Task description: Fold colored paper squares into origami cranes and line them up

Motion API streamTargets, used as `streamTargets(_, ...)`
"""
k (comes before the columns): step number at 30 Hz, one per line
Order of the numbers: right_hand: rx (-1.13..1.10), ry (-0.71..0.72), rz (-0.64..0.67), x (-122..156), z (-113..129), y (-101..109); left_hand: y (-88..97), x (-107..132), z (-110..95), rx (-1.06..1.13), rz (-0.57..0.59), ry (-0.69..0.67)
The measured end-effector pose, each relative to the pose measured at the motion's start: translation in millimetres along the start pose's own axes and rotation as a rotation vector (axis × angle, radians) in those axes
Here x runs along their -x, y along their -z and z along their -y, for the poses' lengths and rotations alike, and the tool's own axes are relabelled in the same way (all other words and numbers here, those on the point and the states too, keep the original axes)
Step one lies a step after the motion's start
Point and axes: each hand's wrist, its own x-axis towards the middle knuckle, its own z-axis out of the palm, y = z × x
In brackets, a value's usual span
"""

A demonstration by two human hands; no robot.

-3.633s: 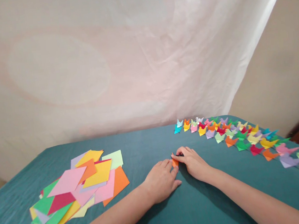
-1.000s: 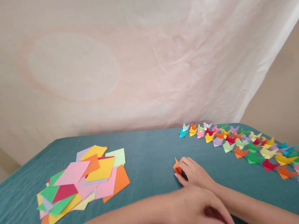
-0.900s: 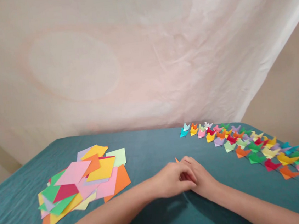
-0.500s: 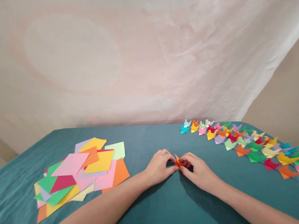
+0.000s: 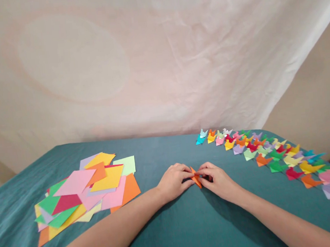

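A small folded piece of orange paper [image 5: 197, 180] is pinched between my two hands, just above the middle of the table. Its long pointed shape leans, with one tip up toward the back and the other toward me. My left hand [image 5: 176, 180] grips its left side with thumb and forefinger. On the right side the fingertips of my right hand [image 5: 218, 179] press against it, thumb below and forefinger above. My fingers cover part of the folds.
Loose coloured paper sheets [image 5: 78, 195] lie in an overlapping pile on the left of the teal cloth-covered table [image 5: 176, 232]. Rows of small folded paper birds [image 5: 274, 155] run diagonally along the right side. A pale sheet [image 5: 147, 62] hangs behind the table.
The orange paper has been turned between my fingers and shows a longer, flatter side now. My right fingers have shifted their hold on it. The view has tilted slightly.
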Motion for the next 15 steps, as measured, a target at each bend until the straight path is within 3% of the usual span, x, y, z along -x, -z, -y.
streamTargets(15,-0.013,0.044,0.021,4.4,1.1,3.2,1.4,0.3,-1.1,-0.347,0.04,-0.189)
